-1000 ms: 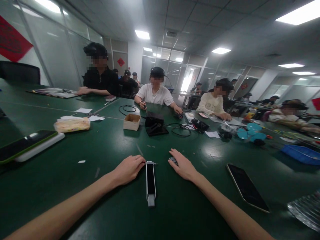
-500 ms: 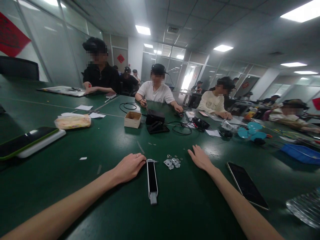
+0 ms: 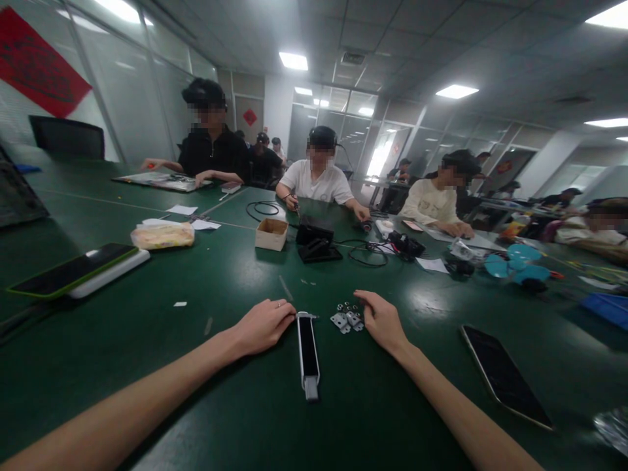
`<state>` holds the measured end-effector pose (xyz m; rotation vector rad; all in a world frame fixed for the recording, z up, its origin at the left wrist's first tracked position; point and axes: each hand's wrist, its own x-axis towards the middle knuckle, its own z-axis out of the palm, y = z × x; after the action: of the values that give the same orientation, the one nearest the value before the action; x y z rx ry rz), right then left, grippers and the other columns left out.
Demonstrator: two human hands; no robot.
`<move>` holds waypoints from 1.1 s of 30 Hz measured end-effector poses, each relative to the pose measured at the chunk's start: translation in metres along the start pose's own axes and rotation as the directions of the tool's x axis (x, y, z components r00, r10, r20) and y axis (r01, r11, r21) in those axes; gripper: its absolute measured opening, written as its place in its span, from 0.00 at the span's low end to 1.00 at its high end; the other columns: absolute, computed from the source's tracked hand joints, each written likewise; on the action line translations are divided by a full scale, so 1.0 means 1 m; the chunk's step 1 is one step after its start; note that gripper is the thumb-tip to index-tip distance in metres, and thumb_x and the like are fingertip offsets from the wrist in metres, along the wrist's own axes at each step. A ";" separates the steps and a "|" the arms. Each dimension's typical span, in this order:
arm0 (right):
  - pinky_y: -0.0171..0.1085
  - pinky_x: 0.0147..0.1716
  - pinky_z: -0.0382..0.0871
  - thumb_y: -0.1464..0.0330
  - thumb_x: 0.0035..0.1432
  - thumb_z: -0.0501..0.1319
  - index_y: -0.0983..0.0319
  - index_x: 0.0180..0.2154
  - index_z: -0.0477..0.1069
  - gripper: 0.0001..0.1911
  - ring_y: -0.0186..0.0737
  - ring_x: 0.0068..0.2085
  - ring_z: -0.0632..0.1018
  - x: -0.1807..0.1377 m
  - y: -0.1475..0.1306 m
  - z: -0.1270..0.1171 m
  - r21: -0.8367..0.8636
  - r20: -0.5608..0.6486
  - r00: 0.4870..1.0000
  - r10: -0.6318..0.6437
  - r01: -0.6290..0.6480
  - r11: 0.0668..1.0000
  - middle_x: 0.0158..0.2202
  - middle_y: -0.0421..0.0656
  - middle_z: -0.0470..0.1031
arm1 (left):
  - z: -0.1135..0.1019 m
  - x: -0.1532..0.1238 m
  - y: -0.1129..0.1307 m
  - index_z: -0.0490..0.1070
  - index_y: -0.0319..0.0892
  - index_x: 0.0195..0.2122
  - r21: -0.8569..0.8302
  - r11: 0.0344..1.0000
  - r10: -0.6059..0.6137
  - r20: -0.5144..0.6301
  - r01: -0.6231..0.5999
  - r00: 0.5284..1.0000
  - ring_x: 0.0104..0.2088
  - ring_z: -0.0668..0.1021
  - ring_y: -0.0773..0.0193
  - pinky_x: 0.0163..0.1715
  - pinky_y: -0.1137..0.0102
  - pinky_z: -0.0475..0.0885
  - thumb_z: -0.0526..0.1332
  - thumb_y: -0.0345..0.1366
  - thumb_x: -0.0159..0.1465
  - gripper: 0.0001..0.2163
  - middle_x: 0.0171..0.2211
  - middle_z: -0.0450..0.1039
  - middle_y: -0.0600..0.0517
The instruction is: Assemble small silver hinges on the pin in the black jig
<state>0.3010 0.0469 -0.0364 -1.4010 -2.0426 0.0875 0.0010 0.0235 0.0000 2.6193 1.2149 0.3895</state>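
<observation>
On the green table in front of me lies a slim black bar with a white edge [image 3: 309,353], a grey block at its near end and a thin metal piece across its far end. My left hand [image 3: 267,326] rests at that far end with its fingers bent and pressed together, their tips on the bar's corner. Just right of the bar is a small pile of flat metal brackets [image 3: 347,321], with several little nuts or rings [image 3: 347,306] behind it. Alongside this pile, my right hand [image 3: 385,322] has its index finger stretched over the rings, thumb apart, holding nothing visible.
A phone [image 3: 505,376] lies right of my right forearm. Farther off stand a small open box [image 3: 271,234], a black stand [image 3: 316,243] and blue fan blades [image 3: 520,263]. A green-edged device [image 3: 73,269] and a wrapped packet [image 3: 164,235] lie left. People sit across the table.
My right hand has moved left, from apart to right beside the brackets and rings. My left hand stays at the bar's end. The view has turned slightly left.
</observation>
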 end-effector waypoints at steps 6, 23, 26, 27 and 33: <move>0.46 0.50 0.66 0.74 0.58 0.49 0.64 0.42 0.74 0.17 0.45 0.48 0.71 0.001 -0.002 0.002 -0.094 0.060 0.998 0.024 -0.019 0.995 0.44 0.50 0.73 | 0.002 -0.001 -0.002 0.68 0.39 0.43 0.003 1.000 0.008 -0.008 -0.008 1.000 0.37 0.75 0.60 0.38 0.66 0.68 0.48 0.34 0.69 0.11 0.40 0.73 0.47; 0.42 0.46 0.66 0.72 0.59 0.52 0.60 0.39 0.76 0.14 0.43 0.44 0.73 0.005 0.002 -0.010 -0.152 0.200 0.978 0.053 -0.022 0.988 0.41 0.46 0.75 | 0.003 0.000 -0.002 0.69 0.39 0.43 0.010 1.000 0.011 -0.010 -0.011 1.000 0.37 0.75 0.60 0.38 0.66 0.69 0.48 0.34 0.69 0.12 0.39 0.73 0.47; 0.41 0.45 0.67 0.69 0.60 0.54 0.60 0.40 0.76 0.12 0.42 0.43 0.74 0.007 0.007 -0.018 -0.133 0.265 0.964 0.017 0.019 0.991 0.41 0.45 0.75 | 0.003 -0.001 -0.003 0.69 0.40 0.44 0.007 1.000 0.017 -0.014 -0.017 1.000 0.37 0.75 0.60 0.38 0.66 0.69 0.48 0.34 0.69 0.12 0.39 0.73 0.47; 0.41 0.45 0.68 0.69 0.60 0.54 0.60 0.40 0.76 0.12 0.42 0.44 0.74 0.008 0.008 -0.020 -0.133 0.285 0.958 0.004 0.036 0.990 0.41 0.45 0.75 | 0.003 -0.001 -0.003 0.69 0.40 0.44 0.008 1.000 0.018 -0.015 -0.018 1.000 0.37 0.75 0.60 0.38 0.66 0.69 0.48 0.34 0.69 0.12 0.39 0.73 0.47; 0.42 0.44 0.67 0.69 0.62 0.54 0.62 0.42 0.75 0.12 0.44 0.44 0.73 0.010 0.005 -0.027 -0.247 0.358 0.932 -0.057 0.153 0.957 0.42 0.47 0.74 | 0.004 -0.001 -0.003 0.69 0.40 0.43 0.019 1.000 0.025 -0.018 -0.024 1.000 0.37 0.75 0.60 0.38 0.67 0.68 0.48 0.35 0.69 0.11 0.39 0.73 0.48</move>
<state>0.3174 0.0495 -0.0121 -1.5208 -2.4982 0.0074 -0.0011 0.0243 -0.0049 2.6550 1.1991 0.4097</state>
